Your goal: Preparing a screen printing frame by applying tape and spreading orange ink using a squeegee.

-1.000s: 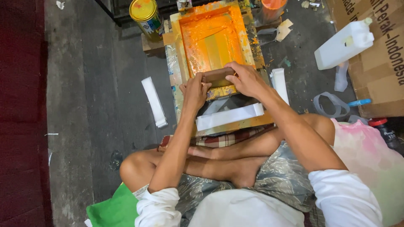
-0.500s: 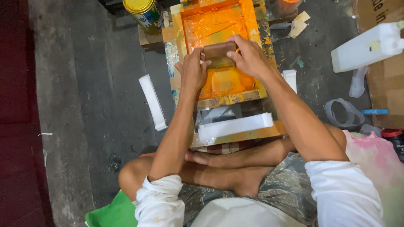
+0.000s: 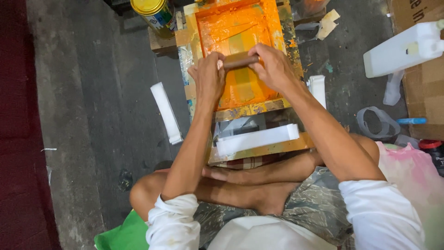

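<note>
A view from above of a person sitting cross-legged on a dark concrete floor [image 3: 92, 115], seen left to right. At far left runs a dark red strip of flooring [image 3: 18, 139]. Near the lower left corner lies a green cloth [image 3: 122, 234] beside the person's knee. A narrow white block [image 3: 166, 112] lies on the floor, well apart from the hands. Above it, at the top edge, stands a yellow-lidded tin can [image 3: 155, 14] on a small wooden block.

In the middle is a wooden printing screen frame [image 3: 252, 109], its mesh coated in bright orange ink [image 3: 236, 32]. The left hand [image 3: 209, 76] and right hand [image 3: 274, 69] each have a closed grip on one end of a brown wooden squeegee [image 3: 240, 59], which lies crosswise on the inked mesh, about midway along the frame. Just below the frame, nearer the person, a long white block [image 3: 256, 139] rests on a yellow-edged board.

Just right of the frame stands a small white piece [image 3: 317, 88]. Further right, a scrap of tan tape [image 3: 327, 23], a white plastic jug [image 3: 407, 46] lying against a cardboard box [image 3: 423, 102], a clear tape roll [image 3: 377, 122] and a blue pen [image 3: 411, 121]. At lower right sits a pink-stained plastic bag [image 3: 411, 171].
</note>
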